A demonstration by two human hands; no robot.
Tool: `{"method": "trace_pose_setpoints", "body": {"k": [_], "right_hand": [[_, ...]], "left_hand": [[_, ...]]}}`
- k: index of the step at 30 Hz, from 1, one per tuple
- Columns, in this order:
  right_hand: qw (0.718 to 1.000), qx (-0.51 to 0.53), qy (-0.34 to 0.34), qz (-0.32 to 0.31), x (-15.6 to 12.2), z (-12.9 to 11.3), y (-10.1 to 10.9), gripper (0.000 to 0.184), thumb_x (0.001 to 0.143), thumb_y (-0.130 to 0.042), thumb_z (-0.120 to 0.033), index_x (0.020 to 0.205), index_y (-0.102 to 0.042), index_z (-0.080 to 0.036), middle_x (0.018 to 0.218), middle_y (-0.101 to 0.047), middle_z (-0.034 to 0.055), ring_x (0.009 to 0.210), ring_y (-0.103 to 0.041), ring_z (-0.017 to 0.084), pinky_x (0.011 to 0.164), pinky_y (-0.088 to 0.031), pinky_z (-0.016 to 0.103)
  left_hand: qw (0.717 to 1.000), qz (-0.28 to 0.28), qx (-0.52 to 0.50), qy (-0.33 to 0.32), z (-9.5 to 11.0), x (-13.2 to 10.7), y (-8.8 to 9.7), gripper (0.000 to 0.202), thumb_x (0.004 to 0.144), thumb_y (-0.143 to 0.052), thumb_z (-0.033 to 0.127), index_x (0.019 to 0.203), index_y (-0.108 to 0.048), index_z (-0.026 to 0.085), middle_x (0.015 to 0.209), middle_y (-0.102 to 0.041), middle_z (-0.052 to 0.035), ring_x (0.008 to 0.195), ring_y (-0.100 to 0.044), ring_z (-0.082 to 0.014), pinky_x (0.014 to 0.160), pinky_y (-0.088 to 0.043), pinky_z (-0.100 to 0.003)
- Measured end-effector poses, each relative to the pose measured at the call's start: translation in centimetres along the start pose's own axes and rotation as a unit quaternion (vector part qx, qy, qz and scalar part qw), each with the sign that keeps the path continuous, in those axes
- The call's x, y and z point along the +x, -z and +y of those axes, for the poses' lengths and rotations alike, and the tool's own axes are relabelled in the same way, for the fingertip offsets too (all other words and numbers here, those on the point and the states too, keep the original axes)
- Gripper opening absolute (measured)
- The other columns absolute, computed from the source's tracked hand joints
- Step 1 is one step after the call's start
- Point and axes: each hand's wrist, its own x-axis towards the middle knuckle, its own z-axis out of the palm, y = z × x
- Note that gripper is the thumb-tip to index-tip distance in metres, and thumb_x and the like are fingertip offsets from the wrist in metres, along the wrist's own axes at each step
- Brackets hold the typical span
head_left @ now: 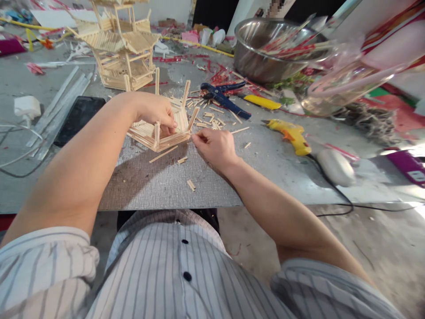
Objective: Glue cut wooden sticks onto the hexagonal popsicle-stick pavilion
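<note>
A low many-sided frame of pale wooden sticks, with upright posts at its corners, sits near the table's front edge. Over its left side reaches my left hand, fingers bent together inside the frame near the front right wall; what they pinch is hidden. Just outside the right corner, my right hand has thumb and fingertips closed beside a post, and anything between them is too small to make out. A loose stick and short cut pieces lie in front. Behind stands a tiered stick pavilion.
Blue-handled cutters, a yellow utility knife and a yellow glue gun with a black cord lie to the right. A metal basin stands behind them. On the left are a phone, clear glue sticks and a white charger.
</note>
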Motion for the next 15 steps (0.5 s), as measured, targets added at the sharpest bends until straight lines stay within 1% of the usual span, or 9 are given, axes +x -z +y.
{"method": "trace_pose_setpoints", "body": {"k": [4, 9, 15], "right_hand": [[1.000, 0.001, -0.002, -0.003, 0.00, -0.05, 0.00, 0.030, 0.087, -0.048, -0.033, 0.079, -0.071, -0.017, 0.073, -0.070, 0.0063, 0.064, -0.057, 0.015, 0.059, -0.033, 0.028], [1.000, 0.004, -0.003, 0.000, 0.01, -0.10, -0.03, 0.029, 0.087, -0.049, -0.034, 0.078, -0.071, -0.017, 0.073, -0.070, 0.0059, 0.064, -0.057, 0.015, 0.060, -0.032, 0.028], [1.000, 0.000, -0.006, -0.005, 0.01, -0.21, 0.15, 0.030, 0.088, -0.049, -0.033, 0.078, -0.071, -0.017, 0.074, -0.070, 0.0065, 0.064, -0.058, 0.015, 0.060, -0.032, 0.028]], "left_hand": [[1.000, 0.000, -0.005, -0.001, 0.08, 0.01, 0.03, 0.038, 0.087, -0.051, 0.039, 0.101, -0.074, 0.014, 0.104, -0.075, -0.0046, 0.095, -0.060, -0.0166, 0.094, -0.036, -0.027], [1.000, -0.005, 0.001, 0.009, 0.43, -0.08, 0.11, 0.036, 0.089, -0.050, 0.037, 0.103, -0.074, 0.014, 0.105, -0.075, -0.0035, 0.096, -0.059, -0.0162, 0.095, -0.035, -0.027], [1.000, 0.004, 0.018, 0.003, 0.38, -0.10, 0.10, 0.036, 0.088, -0.051, 0.038, 0.102, -0.074, 0.015, 0.102, -0.076, -0.0030, 0.090, -0.059, -0.0152, 0.092, -0.037, -0.026]]}}
